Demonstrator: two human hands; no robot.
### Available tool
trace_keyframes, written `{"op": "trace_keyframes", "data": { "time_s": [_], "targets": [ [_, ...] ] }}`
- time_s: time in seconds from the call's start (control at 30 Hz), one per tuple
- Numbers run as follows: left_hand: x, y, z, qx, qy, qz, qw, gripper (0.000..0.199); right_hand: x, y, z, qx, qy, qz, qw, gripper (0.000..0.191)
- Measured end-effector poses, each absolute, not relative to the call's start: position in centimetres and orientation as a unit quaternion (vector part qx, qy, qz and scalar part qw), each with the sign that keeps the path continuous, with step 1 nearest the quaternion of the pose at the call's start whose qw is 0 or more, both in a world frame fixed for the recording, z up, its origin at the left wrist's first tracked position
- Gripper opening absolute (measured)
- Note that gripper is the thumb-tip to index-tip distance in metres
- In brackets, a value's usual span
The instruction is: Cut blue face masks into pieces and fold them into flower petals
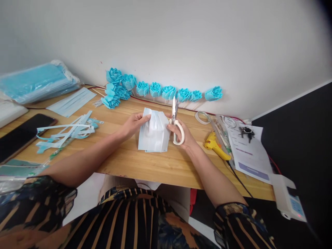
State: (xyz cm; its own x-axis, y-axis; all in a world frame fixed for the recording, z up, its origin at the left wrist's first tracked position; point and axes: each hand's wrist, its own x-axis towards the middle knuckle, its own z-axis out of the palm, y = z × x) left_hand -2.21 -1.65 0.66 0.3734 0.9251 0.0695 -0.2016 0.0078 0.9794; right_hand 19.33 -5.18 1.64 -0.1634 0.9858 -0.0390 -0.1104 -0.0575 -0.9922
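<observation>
In the head view, the left hand [136,121] pinches a pale sheet [154,135] above the wooden table [155,167]; the right hand [185,132], closed round one pair of scissors [173,117], meets the sheet's edge. At least ten blue flowers [155,89] line the white wall [166,41].

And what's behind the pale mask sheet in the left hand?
The wooden tabletop shows around the mask sheet. The left hand has its thumb in front; its other fingers go behind, their tips covered. Whatever else lies directly behind is hidden.
</observation>
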Motion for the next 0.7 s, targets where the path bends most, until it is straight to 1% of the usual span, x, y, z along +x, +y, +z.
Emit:
{"op": "trace_keyframes", "data": {
  "time_s": [0.1,0.2,0.3,0.5,0.7],
  "targets": [
    [-2.2,-1.9,0.7,0.564,0.312,0.388,0.659,0.045,19.6,-5.1,1.9,-0.440,-0.505,0.566,0.482,0.064],
    [-2.1,-2.3,1.0,0.579,0.298,0.324,0.686,0.044,19.9,-5.0,2.4,-0.432,-0.520,0.548,0.493,0.059],
    [-2.1,-2.7,1.2,0.580,0.296,0.280,0.705,0.044,20.0,-5.1,2.7,-0.427,-0.557,0.524,0.483,0.055],
    [-1.8,-2.9,1.1,0.601,0.300,0.268,0.691,0.040,19.1,-5.5,1.9,-0.403,-0.625,0.484,0.462,0.056],
    [-1.5,-2.8,0.6,0.614,0.279,0.265,0.689,0.035,18.2,-6.2,2.5,-0.415,-0.653,0.398,0.494,0.044]
  ]
}}
